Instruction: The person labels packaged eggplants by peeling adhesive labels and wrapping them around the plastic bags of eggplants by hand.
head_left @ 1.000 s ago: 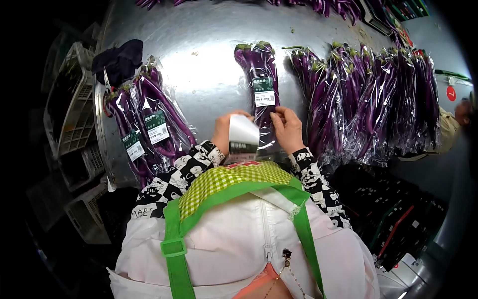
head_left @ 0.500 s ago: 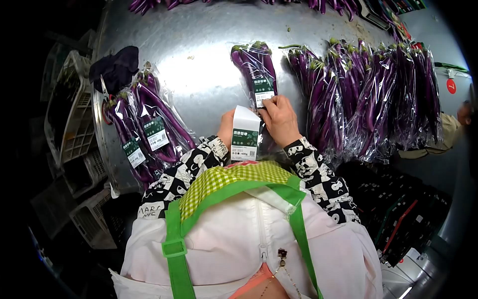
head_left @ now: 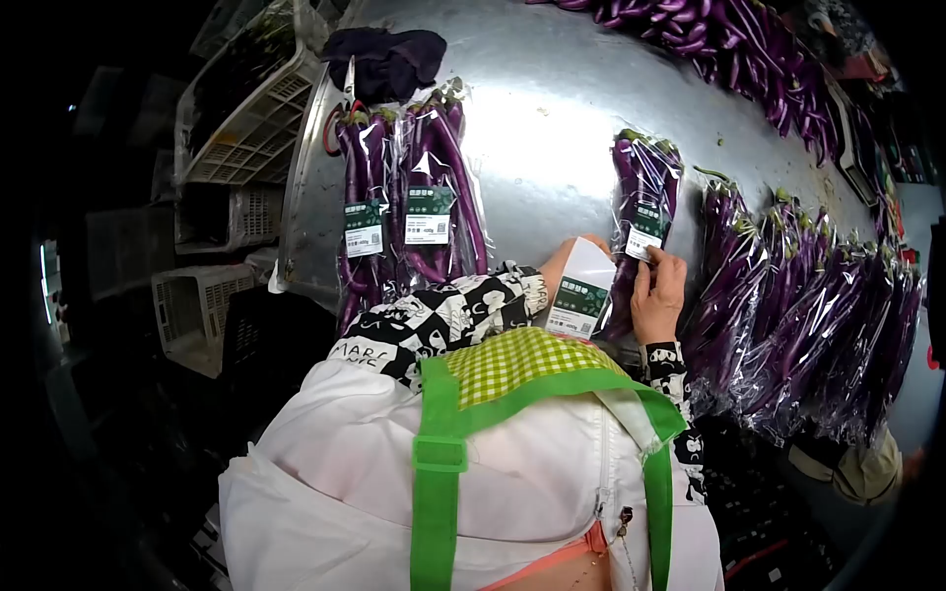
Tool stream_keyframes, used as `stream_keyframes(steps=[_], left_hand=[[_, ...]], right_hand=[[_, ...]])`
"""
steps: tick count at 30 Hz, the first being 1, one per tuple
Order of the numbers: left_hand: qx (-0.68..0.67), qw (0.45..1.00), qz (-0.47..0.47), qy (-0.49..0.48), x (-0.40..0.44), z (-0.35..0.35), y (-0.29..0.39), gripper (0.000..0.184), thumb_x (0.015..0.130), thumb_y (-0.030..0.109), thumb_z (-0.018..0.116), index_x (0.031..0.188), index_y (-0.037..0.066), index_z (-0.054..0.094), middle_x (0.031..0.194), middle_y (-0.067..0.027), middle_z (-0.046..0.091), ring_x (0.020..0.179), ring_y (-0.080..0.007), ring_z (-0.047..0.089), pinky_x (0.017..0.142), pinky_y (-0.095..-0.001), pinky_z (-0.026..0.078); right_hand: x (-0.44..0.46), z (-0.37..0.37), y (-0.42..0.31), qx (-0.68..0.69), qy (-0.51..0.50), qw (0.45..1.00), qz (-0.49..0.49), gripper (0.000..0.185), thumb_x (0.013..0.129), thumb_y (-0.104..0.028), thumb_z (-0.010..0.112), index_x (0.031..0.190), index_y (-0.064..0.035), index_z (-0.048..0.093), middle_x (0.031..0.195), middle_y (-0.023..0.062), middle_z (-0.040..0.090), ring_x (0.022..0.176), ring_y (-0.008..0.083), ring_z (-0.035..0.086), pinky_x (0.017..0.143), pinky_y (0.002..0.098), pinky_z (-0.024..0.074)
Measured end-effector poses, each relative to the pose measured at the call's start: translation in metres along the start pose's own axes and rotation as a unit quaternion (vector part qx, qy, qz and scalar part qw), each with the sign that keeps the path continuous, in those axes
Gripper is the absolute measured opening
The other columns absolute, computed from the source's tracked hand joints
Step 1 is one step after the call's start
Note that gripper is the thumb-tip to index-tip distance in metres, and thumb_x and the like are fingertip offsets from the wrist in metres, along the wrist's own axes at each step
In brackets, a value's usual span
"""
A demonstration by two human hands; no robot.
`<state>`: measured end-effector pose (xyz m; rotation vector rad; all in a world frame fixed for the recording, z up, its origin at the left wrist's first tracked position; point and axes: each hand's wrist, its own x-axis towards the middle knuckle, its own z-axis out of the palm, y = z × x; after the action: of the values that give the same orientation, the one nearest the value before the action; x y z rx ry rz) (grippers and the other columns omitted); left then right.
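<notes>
My left hand [head_left: 560,264] is closed on a strip of green-and-white labels [head_left: 581,297], which curls up at its top; most of my fingers are hidden behind it. Just to the right lies a clear bag of long purple eggplants [head_left: 645,169], stems pointing away from me. On that bag sits a green-and-white label [head_left: 645,225]. My right hand [head_left: 662,297] has thumb and fingertips together at the label's lower edge, touching it against the bag.
Two labelled eggplant bags [head_left: 414,158] lie at left, beside red-handled scissors [head_left: 349,89] and a dark cloth [head_left: 389,61]. More bagged eggplants [head_left: 788,295] line the right side. Loose eggplants [head_left: 719,44] are heaped at the back. Plastic crates [head_left: 246,128] stand left of the metal table [head_left: 532,89].
My view has turned left, so the table and bags appear farther right and rotated. Both hands stay at the same bag, the right still at its label, the left still with the label strip.
</notes>
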<state>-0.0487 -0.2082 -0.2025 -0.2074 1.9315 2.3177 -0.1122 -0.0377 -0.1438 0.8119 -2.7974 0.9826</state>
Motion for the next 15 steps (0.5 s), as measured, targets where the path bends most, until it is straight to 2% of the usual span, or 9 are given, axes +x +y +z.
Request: stream_keyframes(steps=[1,3,4,5,8,10,11,14,15], left_hand=[[-0.003,1.000,0.002,-0.009,-0.002,0.003,-0.002,0.022,0.089,0.018,0.059,0.102,0.000,0.058,0.080,-0.0032,0.059,0.078,-0.0133,0.055,0.074,-0.0279,0.047],[-0.078,0.989,0.116,0.058,-0.004,0.010,-0.009,0.019,0.089,0.019,0.061,0.092,0.000,0.061,0.076,-0.0020,0.057,0.073,-0.0116,0.054,0.067,-0.0280,0.046],[-0.051,0.995,0.077,-0.031,0.009,0.003,-0.011,0.018,0.089,0.019,0.063,0.087,0.001,0.063,0.072,0.0007,0.057,0.065,-0.0090,0.053,0.056,-0.0255,0.044],[-0.121,0.987,-0.101,-0.015,0.011,0.012,0.017,0.018,0.088,0.019,0.065,0.091,0.001,0.064,0.070,0.0029,0.057,0.058,-0.0065,0.051,0.049,-0.0222,0.040],[-0.039,0.997,-0.061,-0.014,0.021,0.016,0.002,0.014,0.091,0.015,0.058,0.087,0.002,0.063,0.071,-0.0027,0.061,0.059,-0.0091,0.056,0.052,-0.0252,0.047],[-0.252,0.950,-0.183,0.013,0.022,0.012,0.003,0.011,0.090,0.009,0.057,0.091,0.001,0.065,0.076,-0.0055,0.064,0.063,-0.0110,0.061,0.055,-0.0251,0.051],[-0.250,0.950,-0.185,0.010,0.021,0.011,0.002,0.011,0.090,0.009,0.057,0.091,0.001,0.065,0.076,-0.0055,0.064,0.063,-0.0110,0.061,0.055,-0.0251,0.051],[-0.194,0.977,-0.088,0.014,0.017,0.008,-0.001,0.012,0.088,0.005,0.057,0.097,0.000,0.064,0.080,-0.0060,0.065,0.067,-0.0118,0.063,0.056,-0.0231,0.052],[-0.192,0.977,-0.091,0.011,0.016,0.008,0.000,0.012,0.088,0.005,0.057,0.097,0.000,0.064,0.080,-0.0060,0.065,0.067,-0.0118,0.063,0.056,-0.0231,0.052]], right_hand=[[-0.001,0.003,0.002,-0.007,0.004,1.000,0.004,0.022,0.082,-0.005,0.062,0.103,-0.0029,0.059,0.093,0.0165,0.055,0.086,0.0341,0.055,0.074,0.0398,0.0460],[-0.001,0.005,0.009,-0.047,0.020,0.998,-0.042,0.021,0.082,-0.005,0.061,0.103,-0.0030,0.059,0.093,0.0163,0.055,0.086,0.0337,0.055,0.075,0.0403,0.0456],[-0.002,0.003,0.008,-0.041,0.016,0.999,-0.030,0.022,0.082,-0.006,0.062,0.104,-0.0030,0.059,0.093,0.0163,0.055,0.086,0.0337,0.055,0.075,0.0405,0.0455],[-0.003,0.002,0.006,-0.036,0.012,0.999,-0.016,0.022,0.082,-0.006,0.062,0.104,-0.0030,0.059,0.092,0.0164,0.055,0.086,0.0338,0.055,0.075,0.0408,0.0453],[-0.001,0.001,0.002,-0.039,0.047,0.997,-0.049,0.019,0.081,-0.007,0.063,0.100,-0.0027,0.061,0.089,0.0142,0.056,0.084,0.0323,0.055,0.073,0.0406,0.0453],[0.001,0.000,-0.008,-0.041,0.038,0.997,-0.044,0.016,0.081,-0.008,0.065,0.096,-0.0028,0.064,0.088,0.0117,0.057,0.083,0.0302,0.056,0.072,0.0397,0.0449],[0.001,0.000,-0.008,-0.041,0.040,0.997,-0.042,0.016,0.081,-0.008,0.065,0.096,-0.0028,0.064,0.088,0.0117,0.057,0.083,0.0302,0.056,0.072,0.0397,0.0449],[0.001,0.000,-0.010,-0.058,0.029,0.996,-0.059,0.014,0.080,-0.009,0.067,0.094,-0.0053,0.066,0.084,0.0103,0.059,0.079,0.0300,0.058,0.069,0.0392,0.0464],[0.000,0.000,-0.011,-0.057,0.030,0.996,-0.055,0.014,0.080,-0.009,0.067,0.094,-0.0053,0.066,0.084,0.0103,0.059,0.079,0.0300,0.058,0.069,0.0392,0.0464]])
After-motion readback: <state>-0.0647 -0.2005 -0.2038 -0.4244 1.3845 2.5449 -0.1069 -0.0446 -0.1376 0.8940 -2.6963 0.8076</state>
